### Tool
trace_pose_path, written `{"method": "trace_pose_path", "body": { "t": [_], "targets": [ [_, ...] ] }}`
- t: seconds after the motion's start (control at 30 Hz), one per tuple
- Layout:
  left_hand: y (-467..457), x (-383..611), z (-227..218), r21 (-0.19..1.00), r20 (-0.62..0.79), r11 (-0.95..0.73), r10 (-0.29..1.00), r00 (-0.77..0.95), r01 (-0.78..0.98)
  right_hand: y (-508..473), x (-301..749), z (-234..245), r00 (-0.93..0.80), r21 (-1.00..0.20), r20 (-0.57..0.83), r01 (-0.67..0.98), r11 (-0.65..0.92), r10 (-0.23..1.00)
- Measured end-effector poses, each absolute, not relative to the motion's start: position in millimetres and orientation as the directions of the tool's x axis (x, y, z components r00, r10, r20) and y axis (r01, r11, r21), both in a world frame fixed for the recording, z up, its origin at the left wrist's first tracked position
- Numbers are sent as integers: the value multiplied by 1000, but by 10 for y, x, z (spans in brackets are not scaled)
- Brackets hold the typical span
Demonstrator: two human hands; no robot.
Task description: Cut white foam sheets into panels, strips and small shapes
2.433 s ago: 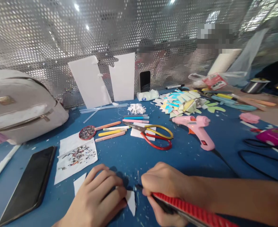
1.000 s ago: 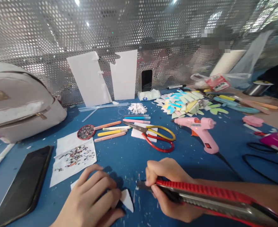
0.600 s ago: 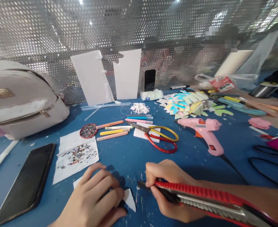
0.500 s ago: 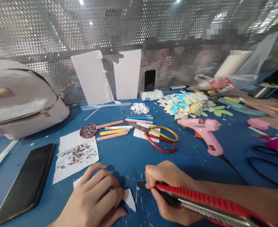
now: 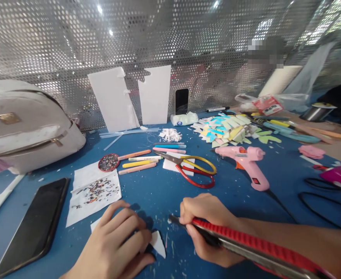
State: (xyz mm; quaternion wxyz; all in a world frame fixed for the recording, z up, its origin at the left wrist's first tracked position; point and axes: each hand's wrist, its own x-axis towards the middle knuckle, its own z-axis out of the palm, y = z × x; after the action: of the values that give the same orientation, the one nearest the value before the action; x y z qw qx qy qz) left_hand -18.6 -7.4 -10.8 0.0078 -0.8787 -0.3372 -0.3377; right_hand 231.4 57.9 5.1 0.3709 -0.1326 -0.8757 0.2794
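Observation:
A small white pointed piece [image 5: 158, 245], like card or thin foam, pokes out from under the fingers of my left hand [image 5: 112, 240]. Those fingers are bent over it and hold it down against the blue table; most of it is hidden. In the fist of my right hand [image 5: 205, 213] is a red and black utility knife [image 5: 254, 240], its black tip pointing left, just above and to the right of the piece. A gap separates tip and piece. Scissors [image 5: 196, 172] with red and yellow handles lie beyond my hands.
A pink glue gun [image 5: 245, 159] with a cord lies to the right. At the left are a phone [image 5: 32, 224], a pale backpack [image 5: 28, 131] and a sheet with beads [image 5: 77, 182]. Markers [image 5: 139, 163], paper scraps [image 5: 228, 128] and leaning white boards [image 5: 112, 100] stand or lie farther back.
The knife and my right hand have risen slightly in the view, the tip moving a little away from the white piece. My left hand stays in place. The view has shifted slightly.

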Motion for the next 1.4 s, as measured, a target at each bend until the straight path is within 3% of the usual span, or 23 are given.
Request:
{"method": "trace_pose_path", "body": {
  "t": [0.13,0.6,0.93,1.1,1.4],
  "targets": [
    [-79,-190,-111,220,593,-771,592,546,598,607,2319,75,-715,-638,507,63,767,481],
    [-74,-195,-107,227,586,-765,601,543,602,589,2288,138,-782,-582,447,115,805,435],
    [-65,-186,-90,230,595,-764,601,534,603,575,2327,65,-714,-555,561,52,830,420],
    [-70,-191,-109,239,589,-760,608,532,604,574,2311,59,-753,-532,548,24,847,365],
    [-64,-208,-137,244,576,-764,609,544,597,566,2285,112,-773,-551,506,51,833,382]
  ]
}}
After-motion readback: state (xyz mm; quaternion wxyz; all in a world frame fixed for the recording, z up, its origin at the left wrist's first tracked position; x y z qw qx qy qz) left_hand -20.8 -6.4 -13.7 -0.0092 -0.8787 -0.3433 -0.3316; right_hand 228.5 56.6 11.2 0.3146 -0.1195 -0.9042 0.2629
